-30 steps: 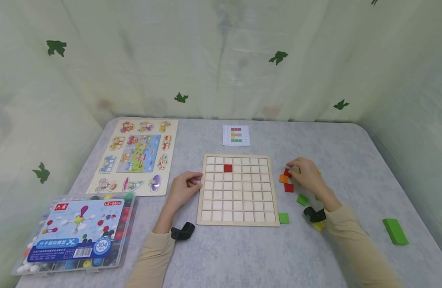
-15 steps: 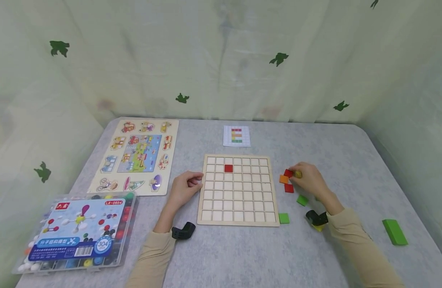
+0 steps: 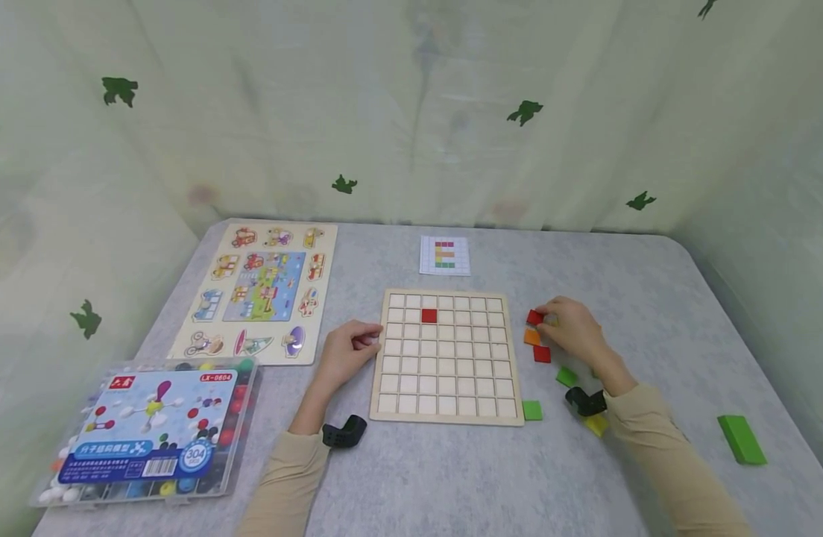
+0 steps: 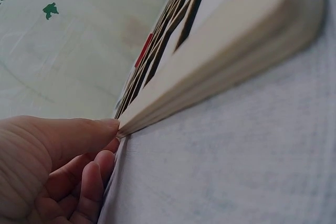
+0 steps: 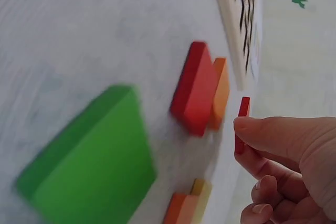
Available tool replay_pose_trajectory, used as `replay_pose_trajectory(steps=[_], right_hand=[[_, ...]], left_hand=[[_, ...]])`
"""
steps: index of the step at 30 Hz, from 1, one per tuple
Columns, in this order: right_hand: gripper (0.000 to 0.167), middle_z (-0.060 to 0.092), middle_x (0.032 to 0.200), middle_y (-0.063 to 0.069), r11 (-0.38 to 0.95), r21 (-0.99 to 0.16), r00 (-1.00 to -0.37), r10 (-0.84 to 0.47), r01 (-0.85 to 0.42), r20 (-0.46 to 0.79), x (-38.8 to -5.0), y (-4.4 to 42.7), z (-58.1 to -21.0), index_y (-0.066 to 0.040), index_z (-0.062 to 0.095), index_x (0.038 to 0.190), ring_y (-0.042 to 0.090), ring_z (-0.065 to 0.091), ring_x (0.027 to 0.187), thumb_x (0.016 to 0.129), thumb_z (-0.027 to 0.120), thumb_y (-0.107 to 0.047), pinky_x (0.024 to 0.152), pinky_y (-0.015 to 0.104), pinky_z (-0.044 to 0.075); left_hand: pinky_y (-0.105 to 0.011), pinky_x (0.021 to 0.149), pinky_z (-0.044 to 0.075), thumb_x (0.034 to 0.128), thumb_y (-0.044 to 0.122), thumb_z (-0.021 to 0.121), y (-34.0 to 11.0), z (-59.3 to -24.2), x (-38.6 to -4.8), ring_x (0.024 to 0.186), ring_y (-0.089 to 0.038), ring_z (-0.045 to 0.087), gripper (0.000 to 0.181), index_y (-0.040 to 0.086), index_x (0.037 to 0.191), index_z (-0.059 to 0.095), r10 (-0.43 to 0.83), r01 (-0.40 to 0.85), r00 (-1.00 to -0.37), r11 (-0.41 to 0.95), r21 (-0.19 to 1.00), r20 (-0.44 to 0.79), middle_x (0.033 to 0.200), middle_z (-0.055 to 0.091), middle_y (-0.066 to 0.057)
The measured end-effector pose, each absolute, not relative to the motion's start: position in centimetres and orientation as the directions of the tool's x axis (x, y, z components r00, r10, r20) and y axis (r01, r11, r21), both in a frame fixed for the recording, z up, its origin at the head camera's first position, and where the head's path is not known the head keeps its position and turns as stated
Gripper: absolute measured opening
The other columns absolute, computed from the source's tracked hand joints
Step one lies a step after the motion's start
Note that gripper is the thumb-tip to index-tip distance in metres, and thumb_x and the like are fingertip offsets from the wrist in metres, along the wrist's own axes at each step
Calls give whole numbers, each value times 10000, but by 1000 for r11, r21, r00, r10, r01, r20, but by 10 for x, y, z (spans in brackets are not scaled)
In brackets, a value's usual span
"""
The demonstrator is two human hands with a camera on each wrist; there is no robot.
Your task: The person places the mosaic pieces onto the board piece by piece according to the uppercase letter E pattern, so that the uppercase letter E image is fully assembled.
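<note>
At the left edge of the wooden grid board (image 3: 445, 421), the left hand (image 3: 344, 356) grips the rim between thumb and finger; its other fingers curl below in the left wrist view. One red tile (image 3: 429, 316) lies in a cell of the second row. Right of the board, the right hand (image 3: 575, 328) pinches a red tile (image 5: 243, 106) by its faces, raised in the right wrist view. Below that hand lie an orange tile (image 3: 531, 337), another red tile (image 3: 542, 354) and a green tile (image 3: 566, 376). A second green tile (image 3: 532, 410) sits against the board's lower right side.
A printed pattern card (image 3: 445, 256) lies behind the board. At the left are a picture puzzle (image 3: 264, 287) and a clear box of coloured beads (image 3: 146, 432). A yellow tile (image 3: 596, 425) is by the right wrist; a green block (image 3: 742, 440) stands far right.
The right hand has shifted slightly among the tiles, and the upper red tile has turned a little in its fingers. The left hand stays at the board's edge.
</note>
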State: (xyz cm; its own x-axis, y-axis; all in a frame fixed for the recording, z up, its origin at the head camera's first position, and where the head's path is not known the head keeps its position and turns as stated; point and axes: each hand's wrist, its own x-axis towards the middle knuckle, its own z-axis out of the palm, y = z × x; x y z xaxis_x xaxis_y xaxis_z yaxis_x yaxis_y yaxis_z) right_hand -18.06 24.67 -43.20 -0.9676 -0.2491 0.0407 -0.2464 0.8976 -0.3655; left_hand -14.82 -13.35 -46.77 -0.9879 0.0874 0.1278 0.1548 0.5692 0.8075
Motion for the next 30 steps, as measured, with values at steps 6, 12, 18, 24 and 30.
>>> replay_pose_trajectory(steps=[6, 12, 18, 24, 30], right_hand=[[302, 654, 1016, 178, 876, -391, -957, -284, -281, 52, -188, 225, -427, 19, 673, 1102, 292, 604, 908, 822, 678, -93, 775, 423, 513], [302, 659, 1010, 157, 842, -409, -934, -344, -350, 92, -193, 199, -426, 7, 678, 1100, 283, 612, 916, 817, 689, -97, 776, 411, 509], [300, 664, 1004, 141, 821, -417, -917, -388, -390, 94, -197, 171, -422, -2, 686, 1091, 283, 618, 923, 812, 698, -111, 765, 402, 510], [276, 669, 1026, 134, 802, -437, -904, -421, -407, 68, -201, 151, -426, -9, 691, 1087, 256, 621, 919, 830, 681, -109, 776, 376, 510], [251, 666, 1019, 118, 790, -440, -892, -447, -427, 62, -203, 139, -428, -21, 699, 1073, 244, 621, 919, 835, 672, -98, 778, 363, 512]], left_hand=[[-176, 655, 439, 789, 41, 697, -134, -469, -148, 754, -137, 568, 300, 24, 1089, 690, 89, 143, -990, 579, 803, 112, 935, 677, -120], [-173, 658, 438, 792, 43, 693, -134, -469, -148, 759, -144, 571, 305, 28, 1096, 688, 83, 133, -991, 581, 803, 104, 949, 679, -119], [-173, 653, 440, 789, 42, 698, -133, -469, -148, 758, -143, 577, 305, 21, 1093, 687, 80, 137, -991, 582, 801, 111, 949, 679, -122], [-176, 646, 434, 785, 42, 696, -133, -467, -148, 748, -144, 572, 298, 17, 1082, 690, 84, 142, -990, 581, 802, 115, 920, 676, -121], [-171, 645, 431, 780, 34, 698, -133, -467, -148, 742, -139, 568, 298, 18, 1077, 692, 77, 131, -991, 584, 801, 106, 911, 675, -119]])
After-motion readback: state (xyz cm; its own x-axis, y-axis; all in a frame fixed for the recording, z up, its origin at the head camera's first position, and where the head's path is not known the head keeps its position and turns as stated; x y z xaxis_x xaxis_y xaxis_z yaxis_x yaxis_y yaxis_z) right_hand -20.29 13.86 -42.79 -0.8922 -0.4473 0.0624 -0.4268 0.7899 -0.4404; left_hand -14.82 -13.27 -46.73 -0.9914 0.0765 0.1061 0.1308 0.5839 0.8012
